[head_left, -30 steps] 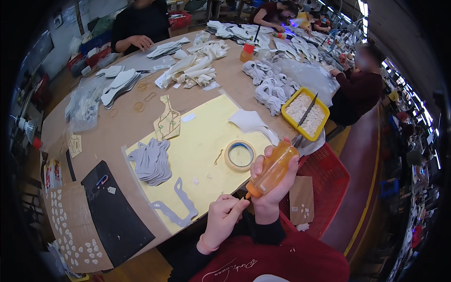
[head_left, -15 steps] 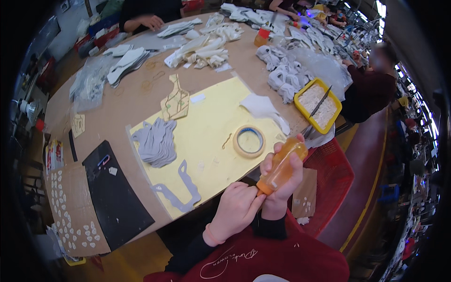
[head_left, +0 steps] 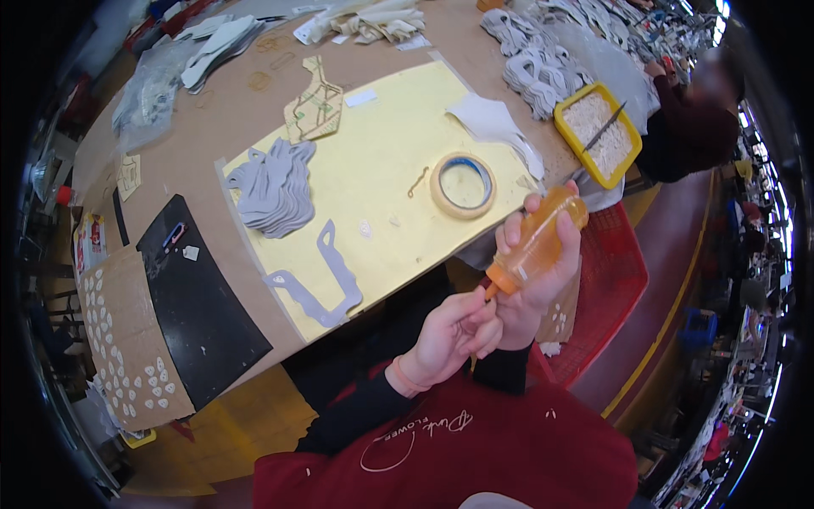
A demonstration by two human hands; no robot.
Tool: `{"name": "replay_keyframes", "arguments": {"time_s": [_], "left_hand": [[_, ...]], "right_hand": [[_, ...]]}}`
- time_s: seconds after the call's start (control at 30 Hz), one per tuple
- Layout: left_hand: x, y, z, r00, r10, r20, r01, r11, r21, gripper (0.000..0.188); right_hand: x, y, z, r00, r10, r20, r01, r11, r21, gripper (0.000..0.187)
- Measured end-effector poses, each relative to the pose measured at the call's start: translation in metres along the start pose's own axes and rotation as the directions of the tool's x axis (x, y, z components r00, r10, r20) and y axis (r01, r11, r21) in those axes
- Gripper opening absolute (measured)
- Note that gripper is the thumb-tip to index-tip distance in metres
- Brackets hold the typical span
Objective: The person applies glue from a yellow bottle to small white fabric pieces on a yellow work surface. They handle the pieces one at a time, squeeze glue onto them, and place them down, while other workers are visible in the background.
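My right hand (head_left: pixel 549 287) is wrapped round a translucent orange squeeze bottle (head_left: pixel 544 227), tilted so its nozzle points down and left. At the nozzle tip, the thumb and fingers of my left hand (head_left: pixel 449 338) are pinched together. Both hands are in front of the table's near edge. Beyond them, a yellow sheet (head_left: pixel 390 263) carries a U-shaped grey cut piece (head_left: pixel 341 276) with a small white patch at its left end. A stack of grey cut pieces (head_left: pixel 273 188), a tape roll (head_left: pixel 437 188) and a white cut piece (head_left: pixel 493 123) also lie on it.
A yellow tray (head_left: pixel 566 127) of white bits holds a dark pointed tool. A red basket (head_left: pixel 626 293) stands below it. Leftward are a black mat (head_left: pixel 208 327) and cardboard (head_left: pixel 140 360) with several small white pieces. A person (head_left: pixel 699 119) sits at the right.
The view has shifted, and the table appears higher. My left fingers have loosened from a closed curl into a pinch at the nozzle tip. The bottle stays in my right hand.
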State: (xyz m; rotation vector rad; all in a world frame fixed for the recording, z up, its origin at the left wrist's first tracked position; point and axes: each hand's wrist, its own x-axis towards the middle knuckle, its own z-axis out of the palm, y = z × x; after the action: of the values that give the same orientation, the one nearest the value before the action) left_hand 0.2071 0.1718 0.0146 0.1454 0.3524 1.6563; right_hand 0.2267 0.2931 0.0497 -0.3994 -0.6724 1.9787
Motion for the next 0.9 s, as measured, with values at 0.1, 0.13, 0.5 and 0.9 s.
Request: {"name": "replay_keyframes", "arguments": {"time_s": [0.1, 0.13, 0.5, 0.9], "left_hand": [[0.001, -0.003, -0.001, 0.999, -0.004, -0.053, -0.003, 0.991, -0.131, 0.047], [0.002, -0.001, 0.002, 0.997, 0.004, -0.075, -0.012, 0.994, -0.106, 0.049], [-0.001, 0.011, -0.007, 0.863, 0.506, 0.013, -0.316, 0.519, 0.794, 0.027], [0.023, 0.025, 0.009, 0.8, 0.478, 0.362, -0.203, -0.352, 0.914, 0.014]], "right_hand": [[0.002, 0.004, 0.0, 0.998, -0.002, -0.055, -0.001, 0.998, -0.055, 0.045], [0.003, 0.005, 0.001, 0.996, -0.004, -0.088, 0.0, 0.999, -0.053, 0.044], [0.039, -0.02, -0.046, 0.971, 0.02, -0.238, 0.057, 0.949, 0.31, 0.035], [0.01, -0.005, -0.012, 0.981, -0.195, -0.018, 0.187, 0.963, -0.194, 0.041]]}}
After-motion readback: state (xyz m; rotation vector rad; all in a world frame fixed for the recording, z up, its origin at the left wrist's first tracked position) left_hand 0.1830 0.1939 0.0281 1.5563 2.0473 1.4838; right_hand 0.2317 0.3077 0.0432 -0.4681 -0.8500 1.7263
